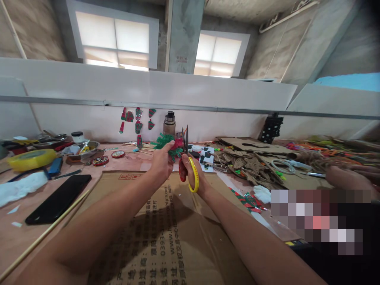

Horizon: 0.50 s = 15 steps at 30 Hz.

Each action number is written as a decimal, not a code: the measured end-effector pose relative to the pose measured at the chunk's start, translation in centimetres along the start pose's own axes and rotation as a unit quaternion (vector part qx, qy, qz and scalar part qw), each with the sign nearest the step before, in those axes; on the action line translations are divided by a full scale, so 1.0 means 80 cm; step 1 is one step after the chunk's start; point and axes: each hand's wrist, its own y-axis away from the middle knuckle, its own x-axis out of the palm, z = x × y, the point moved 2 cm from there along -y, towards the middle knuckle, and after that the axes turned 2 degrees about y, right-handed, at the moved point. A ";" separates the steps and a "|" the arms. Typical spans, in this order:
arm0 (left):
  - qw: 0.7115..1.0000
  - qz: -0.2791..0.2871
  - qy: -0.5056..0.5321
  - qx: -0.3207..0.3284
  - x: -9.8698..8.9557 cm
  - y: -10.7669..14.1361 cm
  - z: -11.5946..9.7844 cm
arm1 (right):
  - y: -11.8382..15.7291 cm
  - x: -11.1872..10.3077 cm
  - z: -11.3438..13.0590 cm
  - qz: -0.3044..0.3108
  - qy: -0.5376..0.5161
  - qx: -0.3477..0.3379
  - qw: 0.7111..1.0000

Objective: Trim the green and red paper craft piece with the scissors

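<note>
My left hand (162, 161) is closed on a bunch of green and pink-red shiny fringed strips (164, 141). Its strips spread out around my fingers. In my right hand (192, 168) are scissors (194, 178) with one yellow and one red handle. Their dark blades point upward, a little apart, just right of the pink-red part of the bunch; whether they touch it I cannot tell. Both hands are above the far edge of a flattened cardboard sheet (130, 221) with printed lettering.
A black phone (59, 199), a thin wooden stick (44, 236) and a yellow tape roll (32, 159) lie left. A bottle (169, 123) stands behind my hands. Brown rope (247, 164) is heaped at right, near another person's hand (346, 178). Red-green cut pieces (247, 200) lie right of the cardboard.
</note>
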 end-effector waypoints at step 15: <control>0.999 0.001 0.007 0.035 -0.007 -0.007 0.011 | 0.000 -0.001 -0.003 -0.009 0.020 0.004 1.000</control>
